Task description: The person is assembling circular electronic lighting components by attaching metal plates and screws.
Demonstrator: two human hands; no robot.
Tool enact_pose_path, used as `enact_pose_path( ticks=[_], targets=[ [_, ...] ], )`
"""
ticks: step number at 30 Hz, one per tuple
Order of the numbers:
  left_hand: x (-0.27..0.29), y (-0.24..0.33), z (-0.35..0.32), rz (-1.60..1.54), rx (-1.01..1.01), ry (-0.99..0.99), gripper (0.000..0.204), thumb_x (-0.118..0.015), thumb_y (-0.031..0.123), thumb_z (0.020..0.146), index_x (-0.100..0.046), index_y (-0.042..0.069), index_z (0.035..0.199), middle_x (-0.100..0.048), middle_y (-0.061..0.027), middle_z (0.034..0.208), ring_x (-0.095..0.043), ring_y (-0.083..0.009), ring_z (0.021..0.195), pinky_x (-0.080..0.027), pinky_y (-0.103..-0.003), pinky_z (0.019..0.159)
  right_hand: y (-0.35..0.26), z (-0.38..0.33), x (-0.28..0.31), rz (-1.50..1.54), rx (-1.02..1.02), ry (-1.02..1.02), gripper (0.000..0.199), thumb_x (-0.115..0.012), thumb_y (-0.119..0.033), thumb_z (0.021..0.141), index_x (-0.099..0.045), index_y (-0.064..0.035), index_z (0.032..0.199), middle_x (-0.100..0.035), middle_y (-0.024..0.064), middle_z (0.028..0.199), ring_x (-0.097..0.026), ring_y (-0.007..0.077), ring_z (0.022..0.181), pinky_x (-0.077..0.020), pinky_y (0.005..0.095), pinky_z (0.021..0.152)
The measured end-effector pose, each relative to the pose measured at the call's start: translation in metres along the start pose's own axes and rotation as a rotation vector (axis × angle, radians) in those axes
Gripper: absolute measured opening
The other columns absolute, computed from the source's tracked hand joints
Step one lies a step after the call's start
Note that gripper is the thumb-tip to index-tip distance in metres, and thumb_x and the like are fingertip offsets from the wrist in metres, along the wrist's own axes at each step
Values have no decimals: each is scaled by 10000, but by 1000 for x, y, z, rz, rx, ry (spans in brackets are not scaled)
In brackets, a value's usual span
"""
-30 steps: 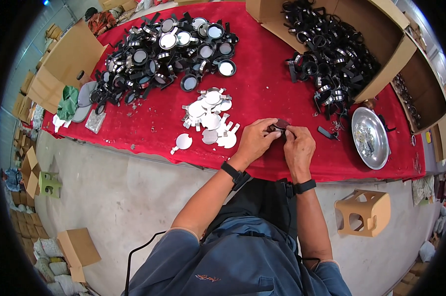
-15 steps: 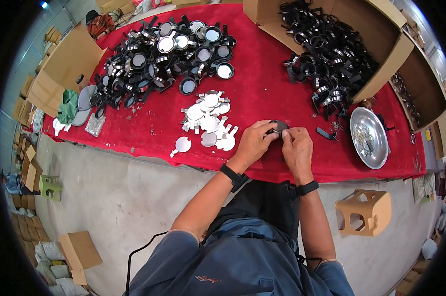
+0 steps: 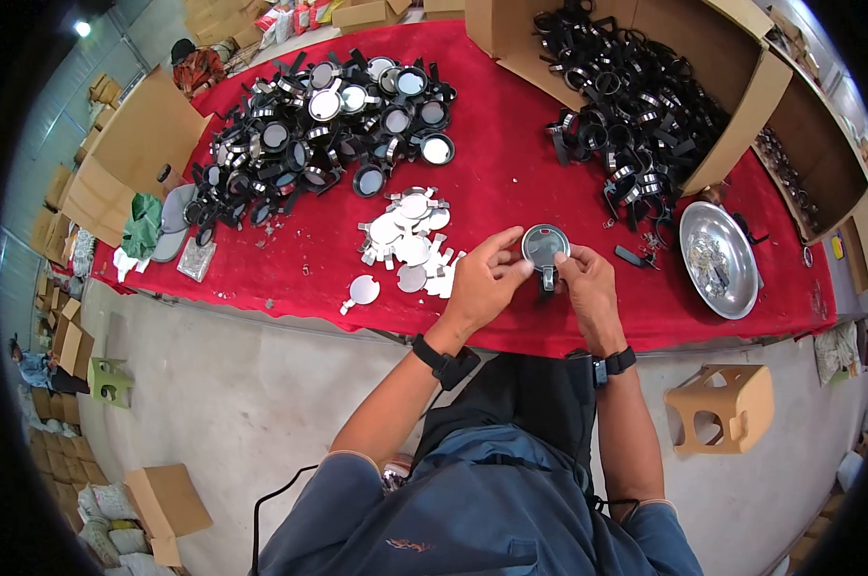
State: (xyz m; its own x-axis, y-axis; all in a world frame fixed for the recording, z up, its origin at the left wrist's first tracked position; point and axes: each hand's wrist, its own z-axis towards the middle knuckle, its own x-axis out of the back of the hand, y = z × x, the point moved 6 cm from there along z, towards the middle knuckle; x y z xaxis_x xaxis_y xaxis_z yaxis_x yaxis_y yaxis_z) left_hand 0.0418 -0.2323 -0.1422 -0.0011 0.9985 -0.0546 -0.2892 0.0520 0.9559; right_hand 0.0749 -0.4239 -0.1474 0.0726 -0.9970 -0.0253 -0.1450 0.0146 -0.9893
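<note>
Across the red worktop lie a cardboard box of black frames, a heap of finished mirrors and loose silver discs. Your left hand and right hand both pinch one small round mirror just above the worktop's near edge. It looks light, stiff and breakable (glass face), so hold its rim.

Our left hand and right hand meet side by side, forearms extended forward. Fingers curled, thumbs and fingertips pinching inward toward each other. Each wrist bears dark band.
</note>
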Motion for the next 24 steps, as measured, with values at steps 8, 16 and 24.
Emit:
enact_pose_path(
  ticks=[8,16,24],
  targets=[
    [12,-28,16,-145,331,82,457,-810,99,1004,-669,-83,1399,-827,-149,1133,-795,-163,934,-664,-286,740,15,1,-24,-68,7,39,333,-752,-145,1053,-715,95,1282,-797,94,966,-712,112,780,-576,280,635],
    [19,1,20,578,-106,46,649,-819,133,934,-638,8,1544,-617,-236,1611,-585,-384,1514,-566,-465,1166,29,46,-30,11,-170,104,237,-761,-175,1014,-791,60,1000,-761,84,822,-697,142,673,-565,311,595],
    [3,-18,14,717,-142,-115,655,-907,137,831,-705,32,1446,-691,-197,1524,-567,-416,1515,-438,-481,1294,27,63,23,-136,-75,-21,254,-726,-199,1090,-767,42,1156,-808,86,923,-752,147,714,-592,286,594]
  ],
)
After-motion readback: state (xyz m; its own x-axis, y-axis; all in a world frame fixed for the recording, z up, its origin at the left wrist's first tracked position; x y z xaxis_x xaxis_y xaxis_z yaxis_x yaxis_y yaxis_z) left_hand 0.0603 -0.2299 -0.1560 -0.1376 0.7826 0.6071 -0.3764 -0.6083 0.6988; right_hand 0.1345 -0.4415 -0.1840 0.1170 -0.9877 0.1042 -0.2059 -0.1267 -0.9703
